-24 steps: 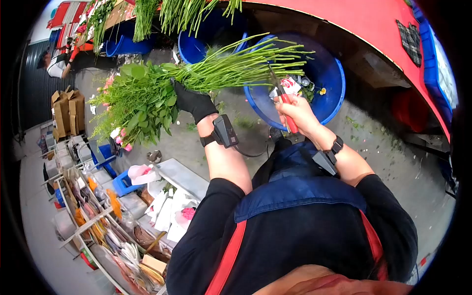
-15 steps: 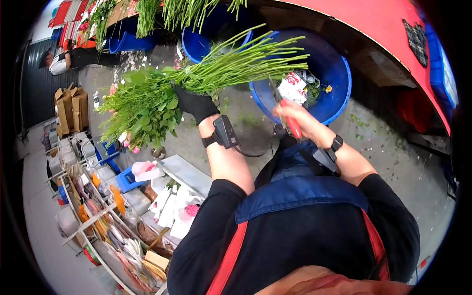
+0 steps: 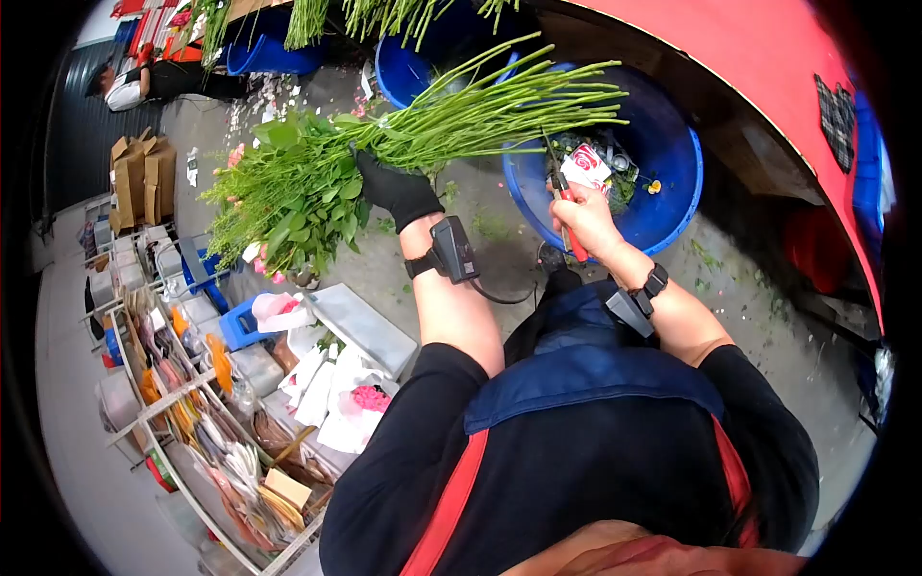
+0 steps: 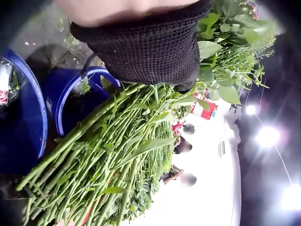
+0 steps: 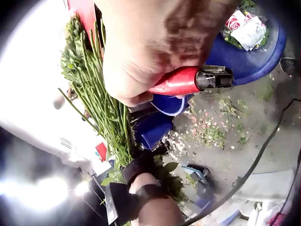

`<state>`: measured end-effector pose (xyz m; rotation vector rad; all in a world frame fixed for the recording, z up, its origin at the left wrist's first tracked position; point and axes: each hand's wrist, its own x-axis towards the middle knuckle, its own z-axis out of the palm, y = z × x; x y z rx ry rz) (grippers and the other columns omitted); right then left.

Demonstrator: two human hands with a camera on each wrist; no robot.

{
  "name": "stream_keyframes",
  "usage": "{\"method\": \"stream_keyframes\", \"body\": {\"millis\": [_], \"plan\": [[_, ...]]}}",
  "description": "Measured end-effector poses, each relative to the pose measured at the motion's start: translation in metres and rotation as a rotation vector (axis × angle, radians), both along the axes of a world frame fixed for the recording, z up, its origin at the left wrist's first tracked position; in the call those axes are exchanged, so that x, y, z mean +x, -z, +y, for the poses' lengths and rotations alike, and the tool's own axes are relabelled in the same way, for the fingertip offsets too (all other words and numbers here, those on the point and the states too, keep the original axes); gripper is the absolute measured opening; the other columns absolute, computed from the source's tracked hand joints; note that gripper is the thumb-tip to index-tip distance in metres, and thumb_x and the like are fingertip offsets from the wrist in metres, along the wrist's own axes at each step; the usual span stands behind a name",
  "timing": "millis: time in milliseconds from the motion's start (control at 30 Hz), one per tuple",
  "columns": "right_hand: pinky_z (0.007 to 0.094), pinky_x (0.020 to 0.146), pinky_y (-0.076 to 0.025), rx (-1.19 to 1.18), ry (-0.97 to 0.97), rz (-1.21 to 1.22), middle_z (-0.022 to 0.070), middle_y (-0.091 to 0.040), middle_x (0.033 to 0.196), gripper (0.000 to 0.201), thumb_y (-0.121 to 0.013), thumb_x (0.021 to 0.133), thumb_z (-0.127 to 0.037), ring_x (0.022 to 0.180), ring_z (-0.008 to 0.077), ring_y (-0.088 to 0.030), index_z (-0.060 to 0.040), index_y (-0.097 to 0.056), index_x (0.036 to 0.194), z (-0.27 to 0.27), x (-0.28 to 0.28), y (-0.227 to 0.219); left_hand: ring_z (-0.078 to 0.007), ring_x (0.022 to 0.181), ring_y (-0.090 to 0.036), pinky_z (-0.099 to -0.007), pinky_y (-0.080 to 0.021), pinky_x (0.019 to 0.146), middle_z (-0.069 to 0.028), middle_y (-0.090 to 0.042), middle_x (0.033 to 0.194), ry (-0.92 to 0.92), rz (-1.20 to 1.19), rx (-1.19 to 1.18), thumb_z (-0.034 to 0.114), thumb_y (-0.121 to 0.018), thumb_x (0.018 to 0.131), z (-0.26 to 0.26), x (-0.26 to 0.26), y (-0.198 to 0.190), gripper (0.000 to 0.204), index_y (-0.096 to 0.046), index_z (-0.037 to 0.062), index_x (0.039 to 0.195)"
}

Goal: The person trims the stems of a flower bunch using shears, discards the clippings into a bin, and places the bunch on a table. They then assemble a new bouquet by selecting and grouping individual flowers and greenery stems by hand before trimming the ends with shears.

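Note:
The left hand (image 3: 392,188), in a black glove, grips a thick bundle of green stems (image 3: 499,113) where stems meet leaves; leafy tops and pink blooms point left. Bare stem ends reach right, over a blue bin (image 3: 684,182). In the left wrist view the glove (image 4: 146,54) lies across the bundle (image 4: 108,155); its fingers are mostly hidden. Bare-skinned, the right hand (image 3: 590,223) holds red-handled shears (image 3: 567,200) just below the stem ends, blades toward them. The right wrist view shows a red handle (image 5: 178,82) in that hand (image 5: 150,47).
A red-topped table (image 3: 749,58) runs along the upper right. More blue bins (image 3: 403,77) stand beneath hanging stems. At lower left are a shelf rack (image 3: 158,408) and white paper wraps (image 3: 336,403). Cardboard boxes (image 3: 144,182) and another person (image 3: 125,91) are at far left.
The view has shifted, with bins and table moving slightly. The right hand and shears swung down from the stem ends and came back up near them. The left hand keeps its grip.

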<state>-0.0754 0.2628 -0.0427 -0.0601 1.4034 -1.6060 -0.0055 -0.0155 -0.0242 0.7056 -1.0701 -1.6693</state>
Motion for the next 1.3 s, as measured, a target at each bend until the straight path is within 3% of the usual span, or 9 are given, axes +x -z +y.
{"method": "stream_keyframes", "body": {"millis": [133,267,667,767,1000,1067,1167,1200,1300], "plan": [[0.0247,0.061,-0.046,0.125,-0.115,-0.017,0.0027,-0.059,0.079,0.041,-0.059,0.079,-0.011,0.066,0.0099,-0.056,0.0038,-0.055,0.117,0.02,-0.002,0.005,-0.0312,0.11,-0.055,-0.0458,-0.044,0.095,-0.0116,-0.057,0.124,0.045,-0.071,0.142,0.04,-0.043,0.093,0.003,-0.005,-0.016,0.047,-0.053,0.0055,0.124],[0.0246,0.087,-0.041,-0.015,-0.11,0.13,0.0052,-0.054,0.109,0.062,-0.065,0.079,-0.017,0.098,0.0122,-0.05,0.0039,-0.043,0.132,0.023,-0.005,0.021,-0.0324,0.106,-0.056,-0.0458,-0.046,0.092,-0.0163,-0.056,0.124,0.104,0.177,0.334,0.024,-0.039,0.096,-0.013,0.0,-0.003,0.038,-0.051,0.0001,0.123],[0.0201,0.067,-0.044,-0.123,-0.025,0.213,-0.002,-0.057,0.084,0.053,-0.06,0.075,-0.002,0.073,0.0051,-0.051,0.0057,-0.048,0.126,-0.015,-0.022,0.019,-0.0327,0.107,-0.056,-0.0467,-0.045,0.093,-0.0144,-0.058,0.12,-0.04,-0.102,0.14,0.031,-0.036,0.094,0.003,-0.005,-0.019,0.044,-0.055,0.0025,0.12],[0.0227,0.068,-0.044,-0.037,-0.009,0.28,-0.0009,-0.059,0.089,0.046,-0.06,0.074,-0.005,0.075,0.0066,-0.052,0.0046,-0.052,0.119,-0.014,-0.017,0.031,-0.0342,0.111,-0.053,-0.0483,-0.041,0.098,-0.0155,-0.057,0.123,0.032,-0.026,0.215,0.032,-0.033,0.094,-0.008,0.001,-0.011,0.045,-0.054,0.0025,0.122],[0.0261,0.085,-0.045,-0.066,-0.129,0.288,0.0062,-0.057,0.109,0.067,-0.067,0.075,-0.013,0.096,0.0133,-0.054,0.002,-0.041,0.134,-0.003,-0.026,0.014,-0.0349,0.113,-0.051,-0.0483,-0.037,0.1,-0.0166,-0.054,0.125,0.027,-0.524,-0.11,0.028,-0.032,0.096,0.01,0.004,-0.028,0.043,-0.052,0.0016,0.123],[0.0263,0.088,-0.043,-0.074,-0.271,0.167,0.0057,-0.055,0.107,0.073,-0.069,0.075,-0.019,0.096,0.0143,-0.053,0.0006,-0.037,0.138,-0.017,-0.04,0.001,-0.0327,0.111,-0.053,-0.0455,-0.041,0.096,-0.0164,-0.055,0.124,0.054,-0.349,-0.061,0.021,-0.036,0.096,-0.008,0.014,-0.004,0.037,-0.052,0.0008,0.122],[0.0297,0.085,-0.045,0.015,-0.27,0.464,0.0106,-0.056,0.103,0.077,-0.071,0.074,-0.033,0.094,0.0179,-0.054,0.006,-0.039,0.133,-0.021,-0.04,0.005,-0.0282,0.108,-0.056,-0.0397,-0.047,0.091,-0.0153,-0.056,0.124,0.077,-0.092,0.004,0.007,-0.05,0.092,-0.024,0.025,0.019,0.032,-0.051,-0.0005,0.123],[0.0283,0.086,-0.044,-0.037,-0.287,0.388,0.0104,-0.055,0.101,0.081,-0.071,0.073,-0.035,0.094,0.0166,-0.053,0.0049,-0.038,0.135,-0.023,-0.041,0.002,-0.0316,0.114,-0.052,-0.0465,-0.044,0.096,-0.016,-0.051,0.13,-0.008,-0.294,-0.036,0.02,-0.041,0.097,-0.02,0.022,0.014,0.037,-0.049,0.0022,0.127],[0.028,0.079,-0.045,-0.04,-0.187,0.156,0.0078,-0.055,0.093,0.068,-0.073,0.072,-0.036,0.086,0.0148,-0.052,0.0036,-0.049,0.121,-0.023,-0.035,-0.02,-0.0343,0.114,-0.052,-0.0508,-0.04,0.099,-0.0161,-0.051,0.13,0.062,-0.038,0.264,0.033,-0.032,0.098,-0.01,0.016,0.0,0.046,-0.047,0.003,0.13]]}}
